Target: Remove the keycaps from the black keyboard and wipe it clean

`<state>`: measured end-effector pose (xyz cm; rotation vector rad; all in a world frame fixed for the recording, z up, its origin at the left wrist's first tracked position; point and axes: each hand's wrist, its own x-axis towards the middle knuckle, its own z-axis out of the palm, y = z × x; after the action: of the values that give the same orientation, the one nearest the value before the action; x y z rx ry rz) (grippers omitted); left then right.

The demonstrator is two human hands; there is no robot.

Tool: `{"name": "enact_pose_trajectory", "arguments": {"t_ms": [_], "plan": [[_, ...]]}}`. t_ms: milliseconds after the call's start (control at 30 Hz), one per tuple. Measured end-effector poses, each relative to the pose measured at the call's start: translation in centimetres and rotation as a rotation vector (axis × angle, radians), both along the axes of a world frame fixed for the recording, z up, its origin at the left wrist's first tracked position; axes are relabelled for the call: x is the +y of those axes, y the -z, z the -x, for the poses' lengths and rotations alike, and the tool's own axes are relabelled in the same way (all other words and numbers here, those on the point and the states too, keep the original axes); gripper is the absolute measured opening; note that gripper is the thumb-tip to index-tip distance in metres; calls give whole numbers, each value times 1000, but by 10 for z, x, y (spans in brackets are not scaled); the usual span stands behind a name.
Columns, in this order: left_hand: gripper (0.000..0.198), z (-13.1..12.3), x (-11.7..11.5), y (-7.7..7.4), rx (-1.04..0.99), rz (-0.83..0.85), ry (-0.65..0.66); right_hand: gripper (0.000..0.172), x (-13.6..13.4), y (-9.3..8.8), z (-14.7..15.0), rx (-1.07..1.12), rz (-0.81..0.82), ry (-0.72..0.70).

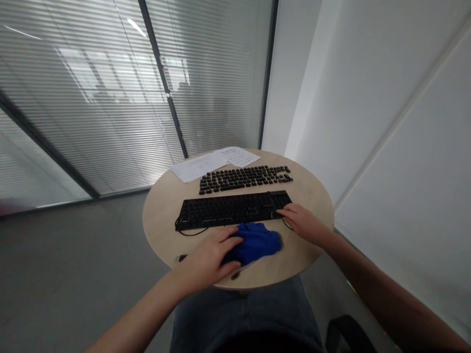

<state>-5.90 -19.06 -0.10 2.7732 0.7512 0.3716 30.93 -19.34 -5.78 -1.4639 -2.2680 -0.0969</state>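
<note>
A black keyboard base [221, 210], its keycaps off, lies across the round table. My right hand [303, 223] is at its right end, fingers stretched out and touching the front right corner. A crumpled blue cloth [257, 243] lies in front of the keyboard. My left hand [211, 255] rests against the cloth's left side, thumb and fingers apart; whether it pinches any fabric is hard to see. Behind the base, black keycaps [246, 178] are laid out loose in keyboard order.
Printed sheets of paper [206, 164] lie at the back of the round wooden table [162, 211]. A black cable [193, 234] curls by the keyboard's left end. Small dark items [182, 258] sit near the front edge. A white wall [368, 98] stands to the right.
</note>
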Motion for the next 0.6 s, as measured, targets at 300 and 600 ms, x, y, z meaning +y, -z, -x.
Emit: {"name": "enact_pose_trajectory", "arguments": {"t_ms": [300,600], "plan": [[61,-35,1,23,35,-62,87,26,-9,-16,23,-175,182,-49],[52,-24,9,19,-10,-189,165,23,-14,-30,42,-160,51,-81]]}}
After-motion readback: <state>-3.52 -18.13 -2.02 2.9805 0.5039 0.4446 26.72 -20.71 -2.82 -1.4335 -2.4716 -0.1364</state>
